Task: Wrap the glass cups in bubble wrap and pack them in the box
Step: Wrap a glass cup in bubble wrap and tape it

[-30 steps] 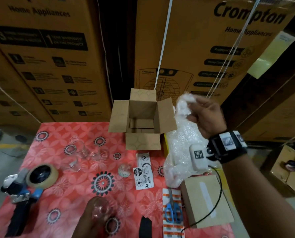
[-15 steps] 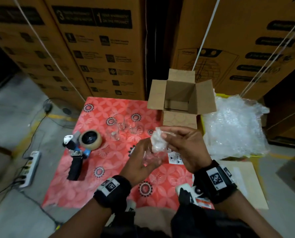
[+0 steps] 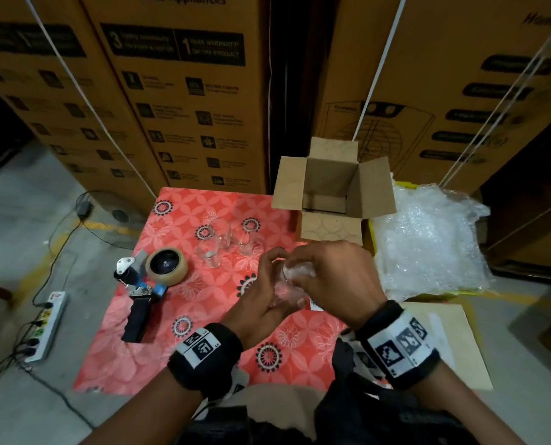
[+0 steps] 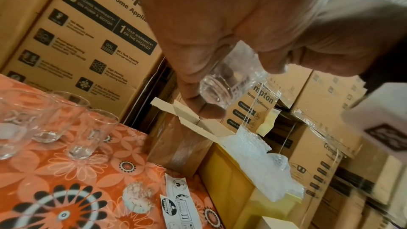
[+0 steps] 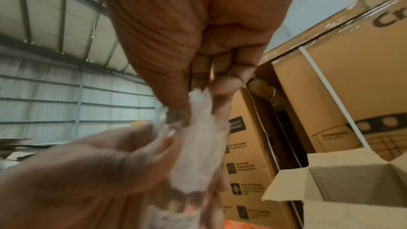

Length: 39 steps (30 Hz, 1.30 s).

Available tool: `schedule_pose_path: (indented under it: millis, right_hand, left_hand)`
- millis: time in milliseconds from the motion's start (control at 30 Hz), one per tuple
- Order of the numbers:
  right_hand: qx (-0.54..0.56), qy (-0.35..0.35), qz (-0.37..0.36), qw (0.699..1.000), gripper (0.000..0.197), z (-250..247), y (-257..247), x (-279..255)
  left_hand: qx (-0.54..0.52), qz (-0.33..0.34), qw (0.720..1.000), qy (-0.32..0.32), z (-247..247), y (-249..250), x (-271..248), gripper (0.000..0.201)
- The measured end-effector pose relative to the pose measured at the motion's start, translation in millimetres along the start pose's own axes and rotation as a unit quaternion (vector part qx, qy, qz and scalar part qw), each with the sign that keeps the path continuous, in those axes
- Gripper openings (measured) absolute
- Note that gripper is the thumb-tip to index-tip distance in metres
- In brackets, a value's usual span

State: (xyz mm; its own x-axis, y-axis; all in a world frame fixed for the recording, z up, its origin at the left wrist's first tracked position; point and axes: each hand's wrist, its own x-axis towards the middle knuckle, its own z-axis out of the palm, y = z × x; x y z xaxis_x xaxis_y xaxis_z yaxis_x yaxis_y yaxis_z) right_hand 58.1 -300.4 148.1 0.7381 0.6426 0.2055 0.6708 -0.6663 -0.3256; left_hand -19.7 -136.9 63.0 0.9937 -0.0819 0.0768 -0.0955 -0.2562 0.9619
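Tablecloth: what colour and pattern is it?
The tablecloth is red-orange with white and black flowers, best seen from the head view.

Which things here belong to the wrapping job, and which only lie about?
For the job:
- glass cup in left hand
- bubble wrap piece, right hand
- spare cups
- open box
- bubble wrap pile

Lying about:
- tape dispenser
- fragile stickers
- power strip

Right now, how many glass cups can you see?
4. Three bare cups stand grouped on the red cloth. A fourth cup is held between the left hand and right hand. Others may be hidden.
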Motion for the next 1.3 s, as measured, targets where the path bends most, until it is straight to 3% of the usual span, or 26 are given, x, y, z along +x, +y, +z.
schedule_pose_path:
  millis: [100, 200, 267, 367, 500, 600, 667, 733, 800, 867, 967, 1100, 1233, 1300]
  right_hand:
    - [-0.023, -0.037, -0.04, 0.998, 0.011, -1, -6, 4]
    - [0.018, -0.165, -0.063, 0.984, 0.024, -17, 12, 9]
    - [0.08, -0.188, -0.044, 0.978, 0.037, -29, 22, 10]
    - [0.121, -0.129, 0.001, 0.984, 0.029, -29, 27, 12]
    - [0.084, -0.064, 0.058, 0.993, 0.012, -18, 25, 3]
    - [0.151, -0.032, 0.062, 0.986, 0.01, -19, 35, -11]
    - [0.272, 0.01, 0.102, 0.957, 0.007, -25, 52, -23]
    - [0.34, 0.082, 0.189, 0.918, 0.006, -30, 85, -33]
    - [0.339, 0.145, 0.294, 0.882, 0.014, -28, 139, -41]
    - [0.267, 0.192, 0.37, 0.869, 0.021, -22, 198, -43]
    - [0.144, 0.177, 0.433, 0.872, 0.007, -9, 267, -34]
    - [0.099, 0.119, 0.444, 0.883, 0.037, 13, 316, -7]
    - [0.075, 0.105, 0.447, 0.885, 0.053, 21, 328, 19]
    - [0.058, 0.061, 0.453, 0.887, 0.068, 29, 329, 26]
  left_hand:
    - [0.015, 0.016, 1.0, -0.007, 0, -2, 5, 0.075]
    - [0.018, 0.006, 0.999, -0.041, 2, -4, 7, 0.074]
    - [0.01, 0.005, 0.998, -0.056, 4, 0, 10, 0.073]
    - [0.002, 0.016, 0.997, -0.074, 10, 7, 22, 0.07]
    - [-0.004, 0.019, 0.997, -0.074, 19, 9, 34, 0.072]
    - [0.013, 0.026, 0.998, -0.064, 21, 4, 34, 0.057]
    - [0.013, 0.023, 0.998, -0.065, 22, -1, 35, 0.047]
    - [0.003, 0.013, 0.998, -0.068, 23, -4, 37, 0.042]
    - [0.005, 0.009, 0.998, -0.06, 22, -6, 38, 0.038]
    - [0.009, 0.003, 0.999, -0.05, 22, -8, 37, 0.039]
    - [0.018, -0.018, 0.999, -0.029, 21, -12, 35, 0.042]
    - [0.003, -0.025, 1.0, -0.001, 21, -15, 34, 0.044]
    - [-0.035, -0.039, 0.998, 0.036, 19, -24, 33, 0.064]
    - [-0.036, -0.043, 0.997, 0.044, 20, -26, 32, 0.063]
